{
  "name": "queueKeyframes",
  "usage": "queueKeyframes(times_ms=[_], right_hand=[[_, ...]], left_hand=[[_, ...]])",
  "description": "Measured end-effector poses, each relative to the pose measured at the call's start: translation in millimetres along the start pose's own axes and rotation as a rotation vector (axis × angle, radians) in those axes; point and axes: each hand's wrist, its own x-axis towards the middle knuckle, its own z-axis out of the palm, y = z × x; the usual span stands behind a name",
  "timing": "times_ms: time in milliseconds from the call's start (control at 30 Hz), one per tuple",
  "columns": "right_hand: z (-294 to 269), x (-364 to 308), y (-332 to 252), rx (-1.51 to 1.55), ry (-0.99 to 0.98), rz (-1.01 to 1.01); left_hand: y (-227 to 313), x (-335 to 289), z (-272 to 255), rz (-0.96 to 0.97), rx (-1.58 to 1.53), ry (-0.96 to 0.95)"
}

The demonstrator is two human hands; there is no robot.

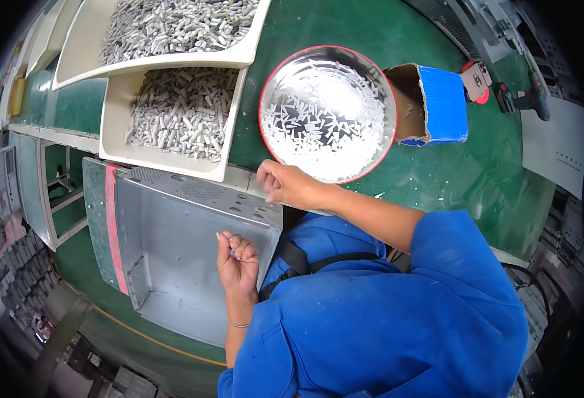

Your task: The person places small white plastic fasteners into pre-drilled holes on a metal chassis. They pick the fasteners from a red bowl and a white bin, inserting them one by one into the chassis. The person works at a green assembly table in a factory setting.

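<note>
Several small clips (239, 249) inside curled left fingers (232, 244)

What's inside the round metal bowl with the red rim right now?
The round metal bowl holds a loose scatter of small pale clips spread over its shiny bottom. Glare washes out the middle, so anything there cannot be made out. The right hand rests just outside its near rim.

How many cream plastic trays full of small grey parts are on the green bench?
2. The upper tray sits at the top left, overlapping the lower tray just below it, beside the round metal bowl. Others may lie hidden past the left edge.
</note>
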Motion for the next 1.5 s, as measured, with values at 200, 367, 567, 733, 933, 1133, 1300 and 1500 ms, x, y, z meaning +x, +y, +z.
queueKeyframes(times_ms=[200, 367, 567, 733, 933, 1133, 1300, 1500], right_hand=[[10.5, 3.7, 5.3, 0.187, -0.063, 0.080], [15.5, 8.1, 10.7, 0.246, -0.052, 0.075], [18.1, 13.8, 18.0, 0.219, 0.007, -0.002], [20.2, 11.5, 7.9, 0.393, 0.021, 0.078], [20.6, 10.7, 14.6, 0.226, 0.024, -0.041], [13.7, 10.2, 2.5, -0.079, -0.059, -0.050], [18.3, 13.7, 13.3, -0.233, -0.020, -0.245], [20.5, 12.4, -0.7, -0.230, -0.016, -0.256]], left_hand=[[-6.4, -1.5, 3.5, -0.013, 0.048, 0.012], [-4.3, -0.7, 2.0, -0.008, 0.055, 0.012], [-4.2, 1.3, -1.2, -0.014, 0.071, 0.000], [-2.6, 2.6, -4.3, -0.026, 0.054, -0.011], [-1.9, 3.8, -4.4, -0.032, 0.045, -0.011], [-1.4, 4.8, -7.1, -0.027, 0.052, -0.014], [-2.2, 4.2, -5.6, -0.023, 0.050, -0.004], [-1.8, 6.1, -7.4, -0.038, 0.049, -0.018]])
